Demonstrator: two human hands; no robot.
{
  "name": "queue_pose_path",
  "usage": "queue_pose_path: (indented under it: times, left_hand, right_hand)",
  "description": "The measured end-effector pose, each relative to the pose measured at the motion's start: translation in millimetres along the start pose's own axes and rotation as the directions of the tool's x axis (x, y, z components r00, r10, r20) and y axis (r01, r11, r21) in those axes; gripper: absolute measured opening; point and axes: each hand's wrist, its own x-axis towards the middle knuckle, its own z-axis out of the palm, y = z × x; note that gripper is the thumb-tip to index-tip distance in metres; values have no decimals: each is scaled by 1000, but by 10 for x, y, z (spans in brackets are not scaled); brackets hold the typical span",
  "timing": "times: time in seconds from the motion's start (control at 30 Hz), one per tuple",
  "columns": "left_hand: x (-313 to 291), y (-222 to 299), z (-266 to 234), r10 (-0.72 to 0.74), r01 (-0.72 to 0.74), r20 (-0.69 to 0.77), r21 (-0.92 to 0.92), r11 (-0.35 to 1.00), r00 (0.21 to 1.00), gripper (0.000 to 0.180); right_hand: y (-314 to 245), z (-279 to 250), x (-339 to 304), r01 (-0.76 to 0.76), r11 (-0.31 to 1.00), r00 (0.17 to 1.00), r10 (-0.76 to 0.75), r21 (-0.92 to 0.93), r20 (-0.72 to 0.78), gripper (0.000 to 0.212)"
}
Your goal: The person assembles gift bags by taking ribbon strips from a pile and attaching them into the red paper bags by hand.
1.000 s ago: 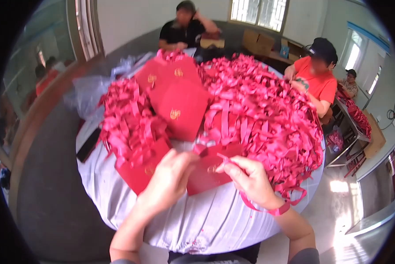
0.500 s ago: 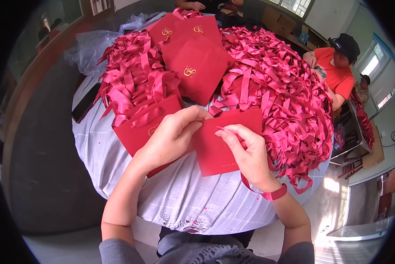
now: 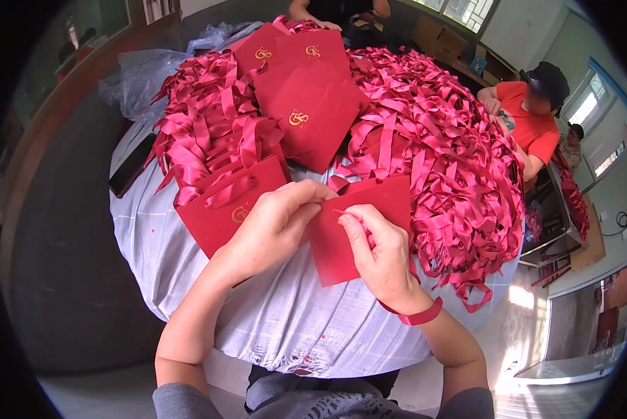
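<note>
- Bag, flat and red, is at the centre of the frame point(image 3: 331, 257), between two hands, above the pale tablecloth point(image 3: 278, 339).
- Right hand point(image 3: 387, 258), in front of the bag, pinches a thin pink ribbon point(image 3: 341, 212) between thumb and forefinger; a red band point(image 3: 423, 314) goes around this wrist.
- Left hand point(image 3: 278, 227) is bent at the upper left edge of the bag; its fingertips are partly hidden, so I cannot tell if it grips.
- Second red bag point(image 3: 209, 225) lies left of centre, partly behind the left hand.
- Ribboned heaps stand left point(image 3: 195, 136) and right point(image 3: 460, 174), with red sheets point(image 3: 310, 98) between.
- Dark phone point(image 3: 132, 165) lies at the left.
- Person in orange shirt point(image 3: 533, 129) sits in upper right.
</note>
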Motion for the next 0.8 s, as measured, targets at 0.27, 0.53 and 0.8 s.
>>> queue_pose_path:
  times: [0.27, 0.53, 0.8]
  left_hand:
    - [-42, 62, 75, 71, -58, -76, 161, 985, 995, 24]
    - [-71, 139, 166, 102, -75, -125, 207, 975, 987, 24]
    - [-89, 150, 209, 209, -173, -136, 241, 955, 968, 23]
  right_hand:
    - [-57, 4, -20, 204, 947, 971, -229, -249, -73, 6]
    - [-16, -6, -39, 346, 819, 916, -401, -458, -25, 11]
    - [-34, 6, -88, 316, 857, 923, -376, -407, -77, 10]
